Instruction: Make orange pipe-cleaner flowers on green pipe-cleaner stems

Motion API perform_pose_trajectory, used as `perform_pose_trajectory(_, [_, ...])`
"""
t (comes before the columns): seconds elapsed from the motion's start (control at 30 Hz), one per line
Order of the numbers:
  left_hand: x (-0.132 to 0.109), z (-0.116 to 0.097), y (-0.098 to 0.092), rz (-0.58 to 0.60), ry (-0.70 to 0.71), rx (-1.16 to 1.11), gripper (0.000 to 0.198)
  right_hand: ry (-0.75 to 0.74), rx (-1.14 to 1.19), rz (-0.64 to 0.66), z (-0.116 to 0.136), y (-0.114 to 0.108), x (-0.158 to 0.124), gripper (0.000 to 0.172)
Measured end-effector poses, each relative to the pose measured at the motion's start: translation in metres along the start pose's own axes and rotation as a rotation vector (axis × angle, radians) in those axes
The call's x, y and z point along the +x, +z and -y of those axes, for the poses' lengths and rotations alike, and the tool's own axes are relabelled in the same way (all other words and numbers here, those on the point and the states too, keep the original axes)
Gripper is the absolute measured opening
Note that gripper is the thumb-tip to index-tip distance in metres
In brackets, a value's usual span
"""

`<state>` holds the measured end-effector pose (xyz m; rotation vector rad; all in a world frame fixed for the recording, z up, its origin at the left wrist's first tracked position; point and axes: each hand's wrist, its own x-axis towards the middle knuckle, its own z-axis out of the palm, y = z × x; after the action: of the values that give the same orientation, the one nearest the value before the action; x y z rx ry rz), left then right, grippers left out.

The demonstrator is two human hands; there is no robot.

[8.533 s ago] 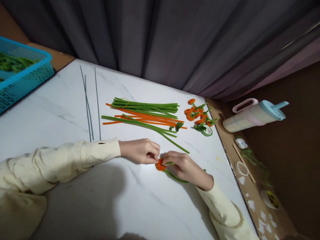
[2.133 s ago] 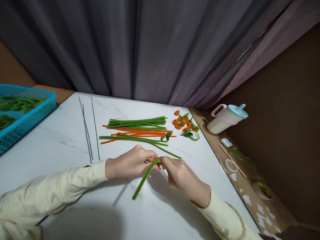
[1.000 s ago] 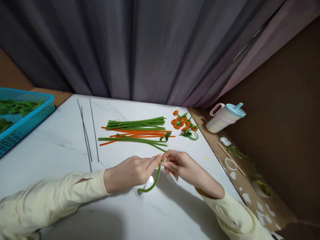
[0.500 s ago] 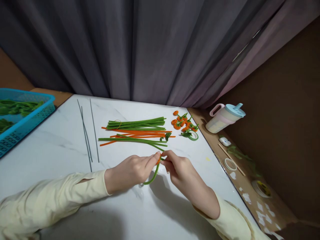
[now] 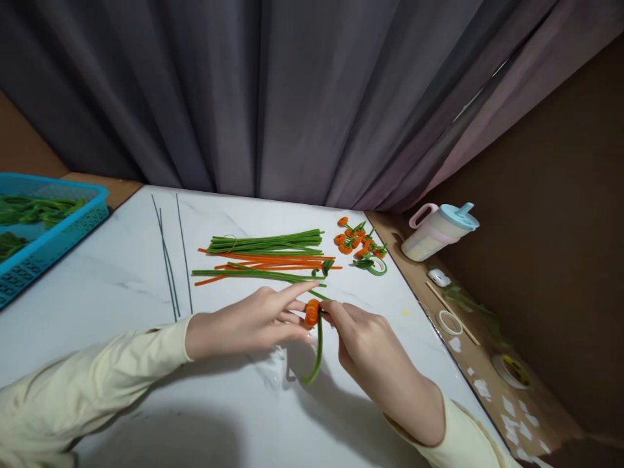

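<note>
A small orange pumpkin of fuzzy pipe cleaner (image 5: 312, 313) is held above the table, and a green pipe cleaner (image 5: 318, 356) curves down from its top. My right hand (image 5: 373, 354) pinches the pumpkin at its green stem, thumb and fingertips closed. Just left of it, my left hand (image 5: 238, 328) has its fingers spread, the index stretched out and the thumb lower. Its middle fingertips reach the pumpkin's side; whether they touch is unclear. Beyond the hands lie a bundle of green pipe cleaners (image 5: 268, 242), orange pipe cleaners (image 5: 277, 261) and a small green leaf (image 5: 327, 266).
Finished orange pumpkins (image 5: 355, 240) cluster at the back right beside a roll of green tape (image 5: 377, 266). Thin dark wires (image 5: 184, 253) lie left. A blue basket (image 5: 58, 244) stands far left; a cup with a straw lid (image 5: 439, 231) stands right, near a white tape roll (image 5: 449, 322).
My left hand has let go of the pumpkin and spread its fingers, shifting slightly left. The pumpkin now shows fully in my right hand's pinch, its green pipe cleaner hanging lower.
</note>
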<state>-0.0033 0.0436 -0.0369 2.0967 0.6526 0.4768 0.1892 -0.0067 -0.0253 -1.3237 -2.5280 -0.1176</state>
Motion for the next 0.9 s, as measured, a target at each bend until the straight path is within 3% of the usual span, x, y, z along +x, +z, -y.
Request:
perform_pose_trajectory(0.07, [0.003, -0.003, -0.01, 0.03, -0.033, -0.151, 0.049, -0.067, 0.016, -0.055, -0.003, -0.006, 0.002, 0.03])
perform_pose_trajectory(0.17, [0.004, -0.006, -0.017, -0.05, 0.0, -0.151, 0.035, -0.094, 0.067, -0.082, -0.003, -0.014, 0.006, 0.025])
perform_pose_trajectory(0.37, [-0.001, -0.005, -0.014, -0.265, 0.315, 0.112, 0.03, 0.094, 0.579, 0.117, -0.01, -0.028, 0.015, 0.01])
perform_pose_trajectory(0.5, [-0.001, -0.001, -0.011, -0.29, 0.404, 0.177, 0.032, 0.11, 0.763, 0.152, -0.015, -0.031, 0.02, 0.008])
perform_pose_trajectory(0.67, [0.0, -0.005, -0.01, -0.322, 0.273, -0.027, 0.03, 0.056, 0.682, -0.142, -0.007, -0.021, 0.019, 0.01])
perform_pose_trajectory(0.9, [0.0, -0.008, -0.009, -0.406, 0.136, -0.289, 0.024, -0.089, 0.424, -0.478, 0.003, -0.006, 0.013, 0.033])
